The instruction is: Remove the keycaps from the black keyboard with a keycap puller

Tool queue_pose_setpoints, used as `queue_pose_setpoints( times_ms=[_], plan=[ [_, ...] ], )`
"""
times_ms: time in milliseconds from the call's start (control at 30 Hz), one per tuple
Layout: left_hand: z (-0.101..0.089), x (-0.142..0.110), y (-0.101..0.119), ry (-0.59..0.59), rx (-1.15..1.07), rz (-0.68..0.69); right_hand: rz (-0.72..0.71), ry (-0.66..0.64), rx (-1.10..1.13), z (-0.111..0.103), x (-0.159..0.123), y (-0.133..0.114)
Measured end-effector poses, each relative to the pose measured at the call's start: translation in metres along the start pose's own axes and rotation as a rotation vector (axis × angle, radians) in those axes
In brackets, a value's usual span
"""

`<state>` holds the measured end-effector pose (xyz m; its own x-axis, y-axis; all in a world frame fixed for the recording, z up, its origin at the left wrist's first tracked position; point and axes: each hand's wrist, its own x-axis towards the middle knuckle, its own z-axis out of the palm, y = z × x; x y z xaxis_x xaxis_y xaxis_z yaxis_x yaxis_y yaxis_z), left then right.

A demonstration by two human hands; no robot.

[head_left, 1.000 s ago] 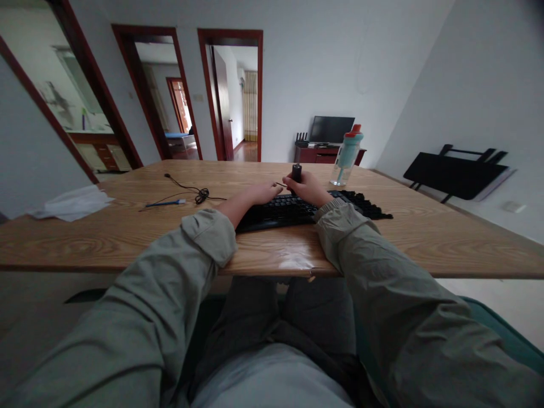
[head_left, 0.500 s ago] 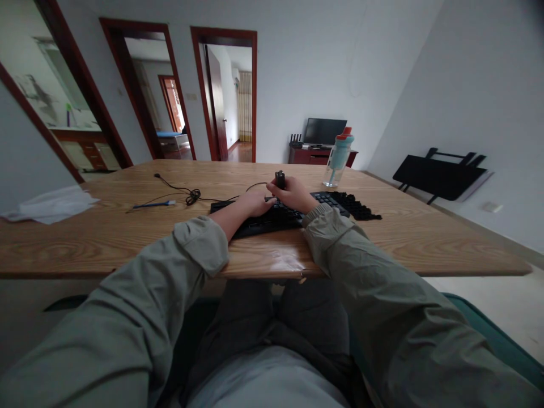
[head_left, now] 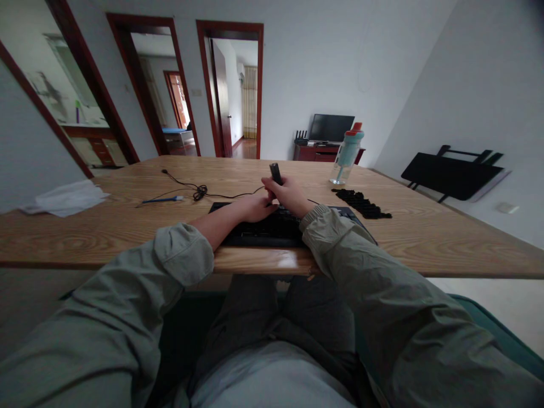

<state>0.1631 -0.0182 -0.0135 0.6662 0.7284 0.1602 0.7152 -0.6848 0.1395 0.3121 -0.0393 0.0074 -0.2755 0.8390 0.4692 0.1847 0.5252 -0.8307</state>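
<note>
The small dark tool (head_left: pixel 275 171) stands upright above the keyboard (head_left: pixel 272 225), your right hand (head_left: pixel 287 195) closed around its lower end. Your left hand (head_left: pixel 254 208) rests flat at its 8 o'clock, fingers (head_left: pixel 266 202) narrow, touching the keys.

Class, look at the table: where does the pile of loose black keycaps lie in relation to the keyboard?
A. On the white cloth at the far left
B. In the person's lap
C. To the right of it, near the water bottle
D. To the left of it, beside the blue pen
C: the pile of loose black keycaps lies on the table to the right of the keyboard, just in front of the water bottle.
</note>
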Motion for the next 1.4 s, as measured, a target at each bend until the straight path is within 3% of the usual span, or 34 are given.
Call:
queue_pose_setpoints(
  times_ms=[200, 333, 500, 667, 800, 933, 1100, 1400],
  plan=[
    [-0.008, -0.004, 0.007, -0.078, -0.006, 0.022, 0.079, 0.092, 0.203, 0.001, -0.014, 0.009],
    [-0.007, -0.002, 0.005, -0.088, -0.037, 0.023, 0.065, 0.065, 0.204, -0.001, -0.022, 0.013],
    [-0.005, 0.0, 0.002, -0.107, -0.043, -0.066, 0.084, 0.086, 0.258, -0.001, -0.02, 0.019],
    [-0.005, 0.001, 0.002, -0.104, -0.042, -0.058, 0.079, 0.149, 0.104, 0.002, -0.017, 0.022],
    [-0.005, 0.002, 0.003, -0.085, 0.0, -0.013, -0.046, 0.221, -0.119, 0.005, -0.023, 0.019],
    [-0.005, 0.002, 0.004, -0.084, 0.005, 0.003, -0.104, 0.26, -0.165, 0.007, -0.025, 0.017],
    [-0.005, 0.0, 0.003, -0.08, -0.026, -0.021, 0.005, 0.26, -0.015, 0.004, -0.021, 0.021],
    [-0.011, 0.0, 0.009, -0.103, -0.026, -0.114, 0.262, 0.253, 0.454, 0.001, -0.017, 0.014]
  ],
)
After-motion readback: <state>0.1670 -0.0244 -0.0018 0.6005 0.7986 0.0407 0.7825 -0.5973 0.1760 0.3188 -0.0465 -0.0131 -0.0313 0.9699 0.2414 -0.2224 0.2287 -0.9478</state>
